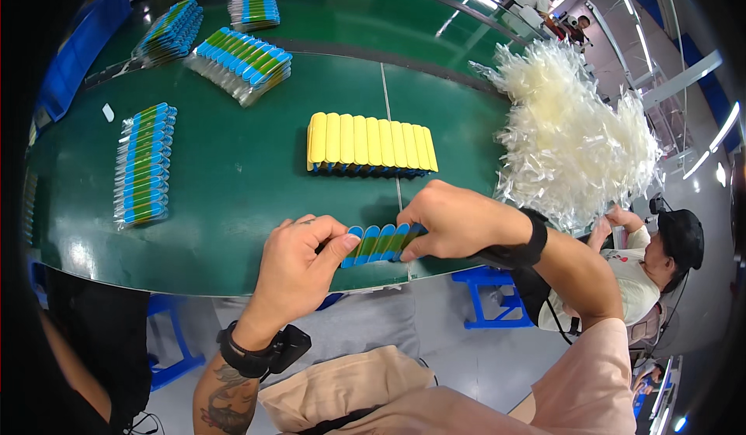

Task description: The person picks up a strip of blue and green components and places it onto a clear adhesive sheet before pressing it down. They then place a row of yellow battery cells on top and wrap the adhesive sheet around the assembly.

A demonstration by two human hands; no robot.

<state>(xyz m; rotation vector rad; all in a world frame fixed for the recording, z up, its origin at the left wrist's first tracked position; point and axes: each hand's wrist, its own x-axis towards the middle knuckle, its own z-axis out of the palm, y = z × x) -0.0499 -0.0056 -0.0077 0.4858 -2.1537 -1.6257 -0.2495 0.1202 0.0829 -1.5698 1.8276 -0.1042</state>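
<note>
Above the table's near edge, a short row of blue-and-green, round-ended nail files (378, 245) is held side by side between my hands. My left hand (303, 260) pinches the row's left end between thumb and fingers. At the right end, my right hand (458, 221) is closed on the files, its fingers covering the last ones. Just beyond my hands lies a stack of yellow nail files (371, 141), lined up in a row, with dark blue showing along its lower edge.
Bundles of blue-and-green files in clear sleeves lie left: a long row (144, 165), a large bundle (242, 62), and two farther back. A heap of clear plastic sleeves (571, 136) rises at right. Beside it sits a co-worker (649, 268). A blue stool (493, 299) stands below the table.
</note>
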